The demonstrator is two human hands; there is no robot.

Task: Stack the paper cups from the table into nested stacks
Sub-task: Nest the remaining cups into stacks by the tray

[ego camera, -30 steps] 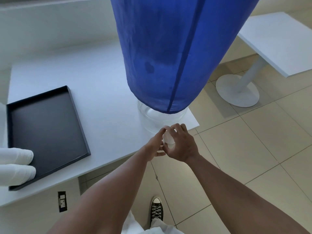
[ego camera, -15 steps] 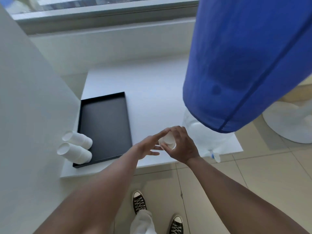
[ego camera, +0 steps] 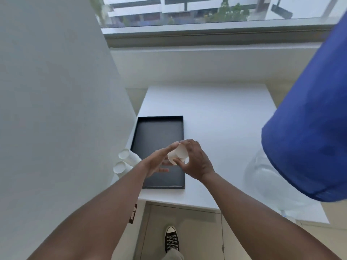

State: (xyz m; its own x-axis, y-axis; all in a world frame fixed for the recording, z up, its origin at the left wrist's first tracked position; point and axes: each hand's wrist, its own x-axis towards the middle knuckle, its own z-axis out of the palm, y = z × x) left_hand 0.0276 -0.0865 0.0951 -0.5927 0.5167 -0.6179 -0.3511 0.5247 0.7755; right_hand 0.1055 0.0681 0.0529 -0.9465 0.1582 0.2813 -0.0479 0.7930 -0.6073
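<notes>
- While right hand [ego camera: 195, 160] curls round a paper cup [ego camera: 177, 154] at frame centre, over the black tray [ego camera: 159, 128], left hand [ego camera: 156, 162] lies flat, fingers straight against the cup.
- Risk: thin cup could crush or slip if squeezed off-axis.
- Two cup stacks [ego camera: 124, 162] lie left of tray.
- Versus earlier: view tilted up, window now visible; blue cover [ego camera: 308, 128] shifted to right edge.

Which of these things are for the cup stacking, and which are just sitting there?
For the job:
- white paper cup, gripped by the right hand, left hand open beside it
- two white paper cup stacks lying on their sides

Just sitting there:
- flat black rectangular tray
- big blue cloth cover
- clear plastic water jug
</notes>
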